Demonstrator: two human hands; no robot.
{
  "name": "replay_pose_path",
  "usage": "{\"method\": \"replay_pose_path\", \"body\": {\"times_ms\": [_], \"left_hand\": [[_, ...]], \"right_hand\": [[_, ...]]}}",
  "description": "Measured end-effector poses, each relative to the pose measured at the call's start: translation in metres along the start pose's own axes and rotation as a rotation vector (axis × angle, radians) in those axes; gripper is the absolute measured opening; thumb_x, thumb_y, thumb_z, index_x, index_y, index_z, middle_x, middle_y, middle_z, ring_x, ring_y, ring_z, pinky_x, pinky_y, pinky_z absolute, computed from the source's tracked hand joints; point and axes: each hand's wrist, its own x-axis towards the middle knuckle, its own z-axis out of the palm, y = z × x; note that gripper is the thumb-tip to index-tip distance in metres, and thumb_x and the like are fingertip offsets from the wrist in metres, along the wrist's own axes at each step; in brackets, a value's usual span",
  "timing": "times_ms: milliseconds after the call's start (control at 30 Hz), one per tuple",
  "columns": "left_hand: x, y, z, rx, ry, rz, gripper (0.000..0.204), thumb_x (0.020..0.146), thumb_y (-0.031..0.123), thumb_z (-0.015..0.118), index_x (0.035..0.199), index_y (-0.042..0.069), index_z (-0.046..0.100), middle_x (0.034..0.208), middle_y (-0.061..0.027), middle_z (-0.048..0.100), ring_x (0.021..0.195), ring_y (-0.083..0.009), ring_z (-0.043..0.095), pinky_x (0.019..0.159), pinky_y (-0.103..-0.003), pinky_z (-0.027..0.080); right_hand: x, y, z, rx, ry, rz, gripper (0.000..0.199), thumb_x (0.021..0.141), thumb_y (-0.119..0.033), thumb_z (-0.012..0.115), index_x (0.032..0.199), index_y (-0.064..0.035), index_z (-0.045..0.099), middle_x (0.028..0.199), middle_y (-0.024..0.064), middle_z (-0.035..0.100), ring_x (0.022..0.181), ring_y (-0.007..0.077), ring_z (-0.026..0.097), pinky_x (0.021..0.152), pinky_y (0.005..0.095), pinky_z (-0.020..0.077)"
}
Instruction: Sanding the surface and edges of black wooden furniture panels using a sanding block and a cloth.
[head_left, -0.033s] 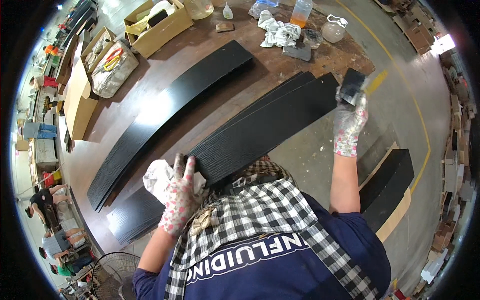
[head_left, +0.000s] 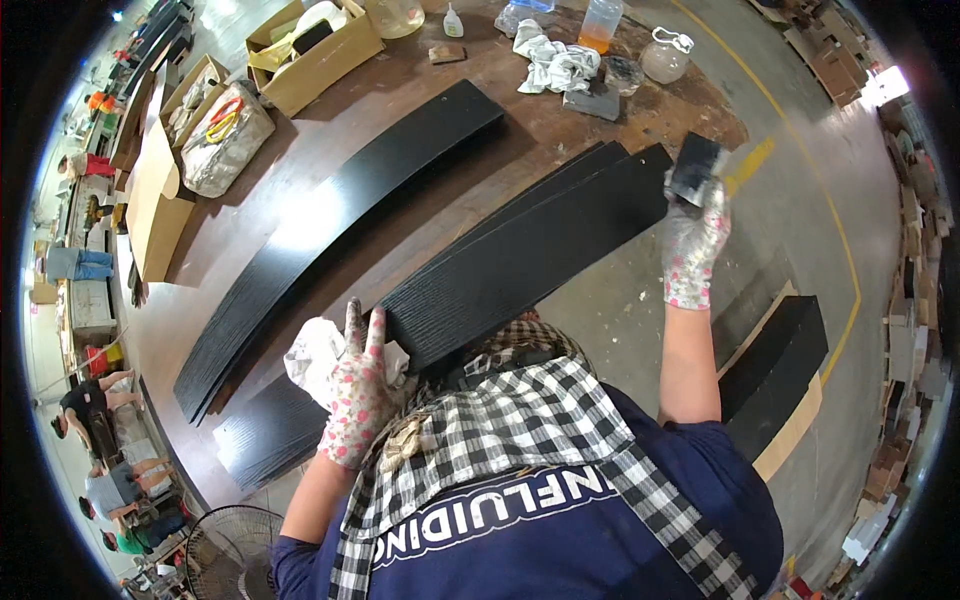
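Observation:
My left hand (head_left: 354,400), in a white glove with pink spots, is at the near left end of a black curved board (head_left: 530,240) with a grained surface. It holds a crumpled white cloth (head_left: 312,358) against the palm, while two fingers stretch up beside the board's end. My right hand (head_left: 694,240), gloved alike, is closed round a flat black rectangular pad (head_left: 697,165) just off the board's far right end. Further black boards (head_left: 565,185) lie under this one. Left of them, a stack of curved black boards (head_left: 345,210) rests on the brown table (head_left: 480,120).
At the back stand an open cardboard box (head_left: 330,75), a bottle of orange liquid (head_left: 600,30) and a round jar (head_left: 667,58) near grey-white rags (head_left: 555,65). More black boards (head_left: 780,370) lie low on my right. A fan (head_left: 230,550) stands at lower left; other people are beyond it.
My right hand and the black pad have shifted slightly left and up, closer to the board's far end. My left hand stays almost in place with the cloth.

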Motion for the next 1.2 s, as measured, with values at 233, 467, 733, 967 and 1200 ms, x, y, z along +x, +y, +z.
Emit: {"method": "replay_pose_path", "body": {"times_ms": [233, 467, 733, 967, 1200], "left_hand": [[0.013, -0.005, -0.009, -0.275, -0.038, 0.041, 0.104, 0.063, 0.031, 0.083, 0.146, 0.002, 0.027, 0.145, -0.0284, 0.031, 0.123, -0.0418, 0.046, 0.100, -0.043, 0.044], [0.007, -0.003, 0.000, -0.392, 0.029, -0.010, 0.103, 0.057, 0.025, 0.087, 0.142, 0.000, 0.034, 0.142, -0.0281, 0.035, 0.125, -0.0430, 0.044, 0.103, -0.044, 0.041], [-0.032, -0.001, -0.020, -0.768, 0.462, -0.064, 0.040, 0.079, 0.011, 0.072, 0.118, 0.007, 0.063, 0.111, -0.0115, 0.067, 0.087, -0.0197, 0.066, 0.080, -0.034, 0.053], [-0.031, -0.016, -0.004, -0.875, 0.605, -0.306, 0.025, 0.077, 0.002, 0.070, 0.100, 0.008, 0.069, 0.111, -0.0119, 0.065, 0.106, -0.0262, 0.061, 0.091, -0.037, 0.048], [-0.022, 0.003, 0.022, -0.386, 0.358, -0.121, 0.066, 0.060, 0.031, 0.084, 0.118, 0.011, 0.060, 0.139, -0.0143, 0.046, 0.135, -0.0441, 0.029, 0.107, -0.057, 0.026]], "right_hand": [[-0.023, 0.024, 0.043, -0.650, -0.534, -0.059, 0.027, 0.085, -0.021, 0.071, 0.107, -0.0070, 0.065, 0.100, 0.0055, 0.065, 0.089, 0.0175, 0.062, 0.080, 0.0323, 0.0493], [0.041, 0.014, 0.048, -1.184, -1.206, -0.392, 0.033, 0.077, -0.024, 0.072, 0.105, -0.0064, 0.068, 0.112, 0.0115, 0.061, 0.106, 0.0303, 0.055, 0.093, 0.0388, 0.0443], [0.001, 0.066, 0.109, -0.944, -1.658, -0.224, 0.030, 0.076, -0.024, 0.074, 0.099, -0.0050, 0.069, 0.110, 0.0101, 0.064, 0.102, 0.0298, 0.056, 0.089, 0.0405, 0.0462], [-0.034, 0.094, 0.144, -0.737, -1.908, -0.164, 0.037, 0.073, -0.023, 0.075, 0.106, -0.0092, 0.068, 0.111, 0.0080, 0.062, 0.102, 0.0275, 0.054, 0.090, 0.0395, 0.0449], [0.023, 0.077, 0.110, -0.836, -1.773, -0.147, 0.036, 0.068, -0.020, 0.079, 0.100, -0.0098, 0.068, 0.110, 0.0058, 0.065, 0.101, 0.0258, 0.058, 0.091, 0.0375, 0.0458]]}}
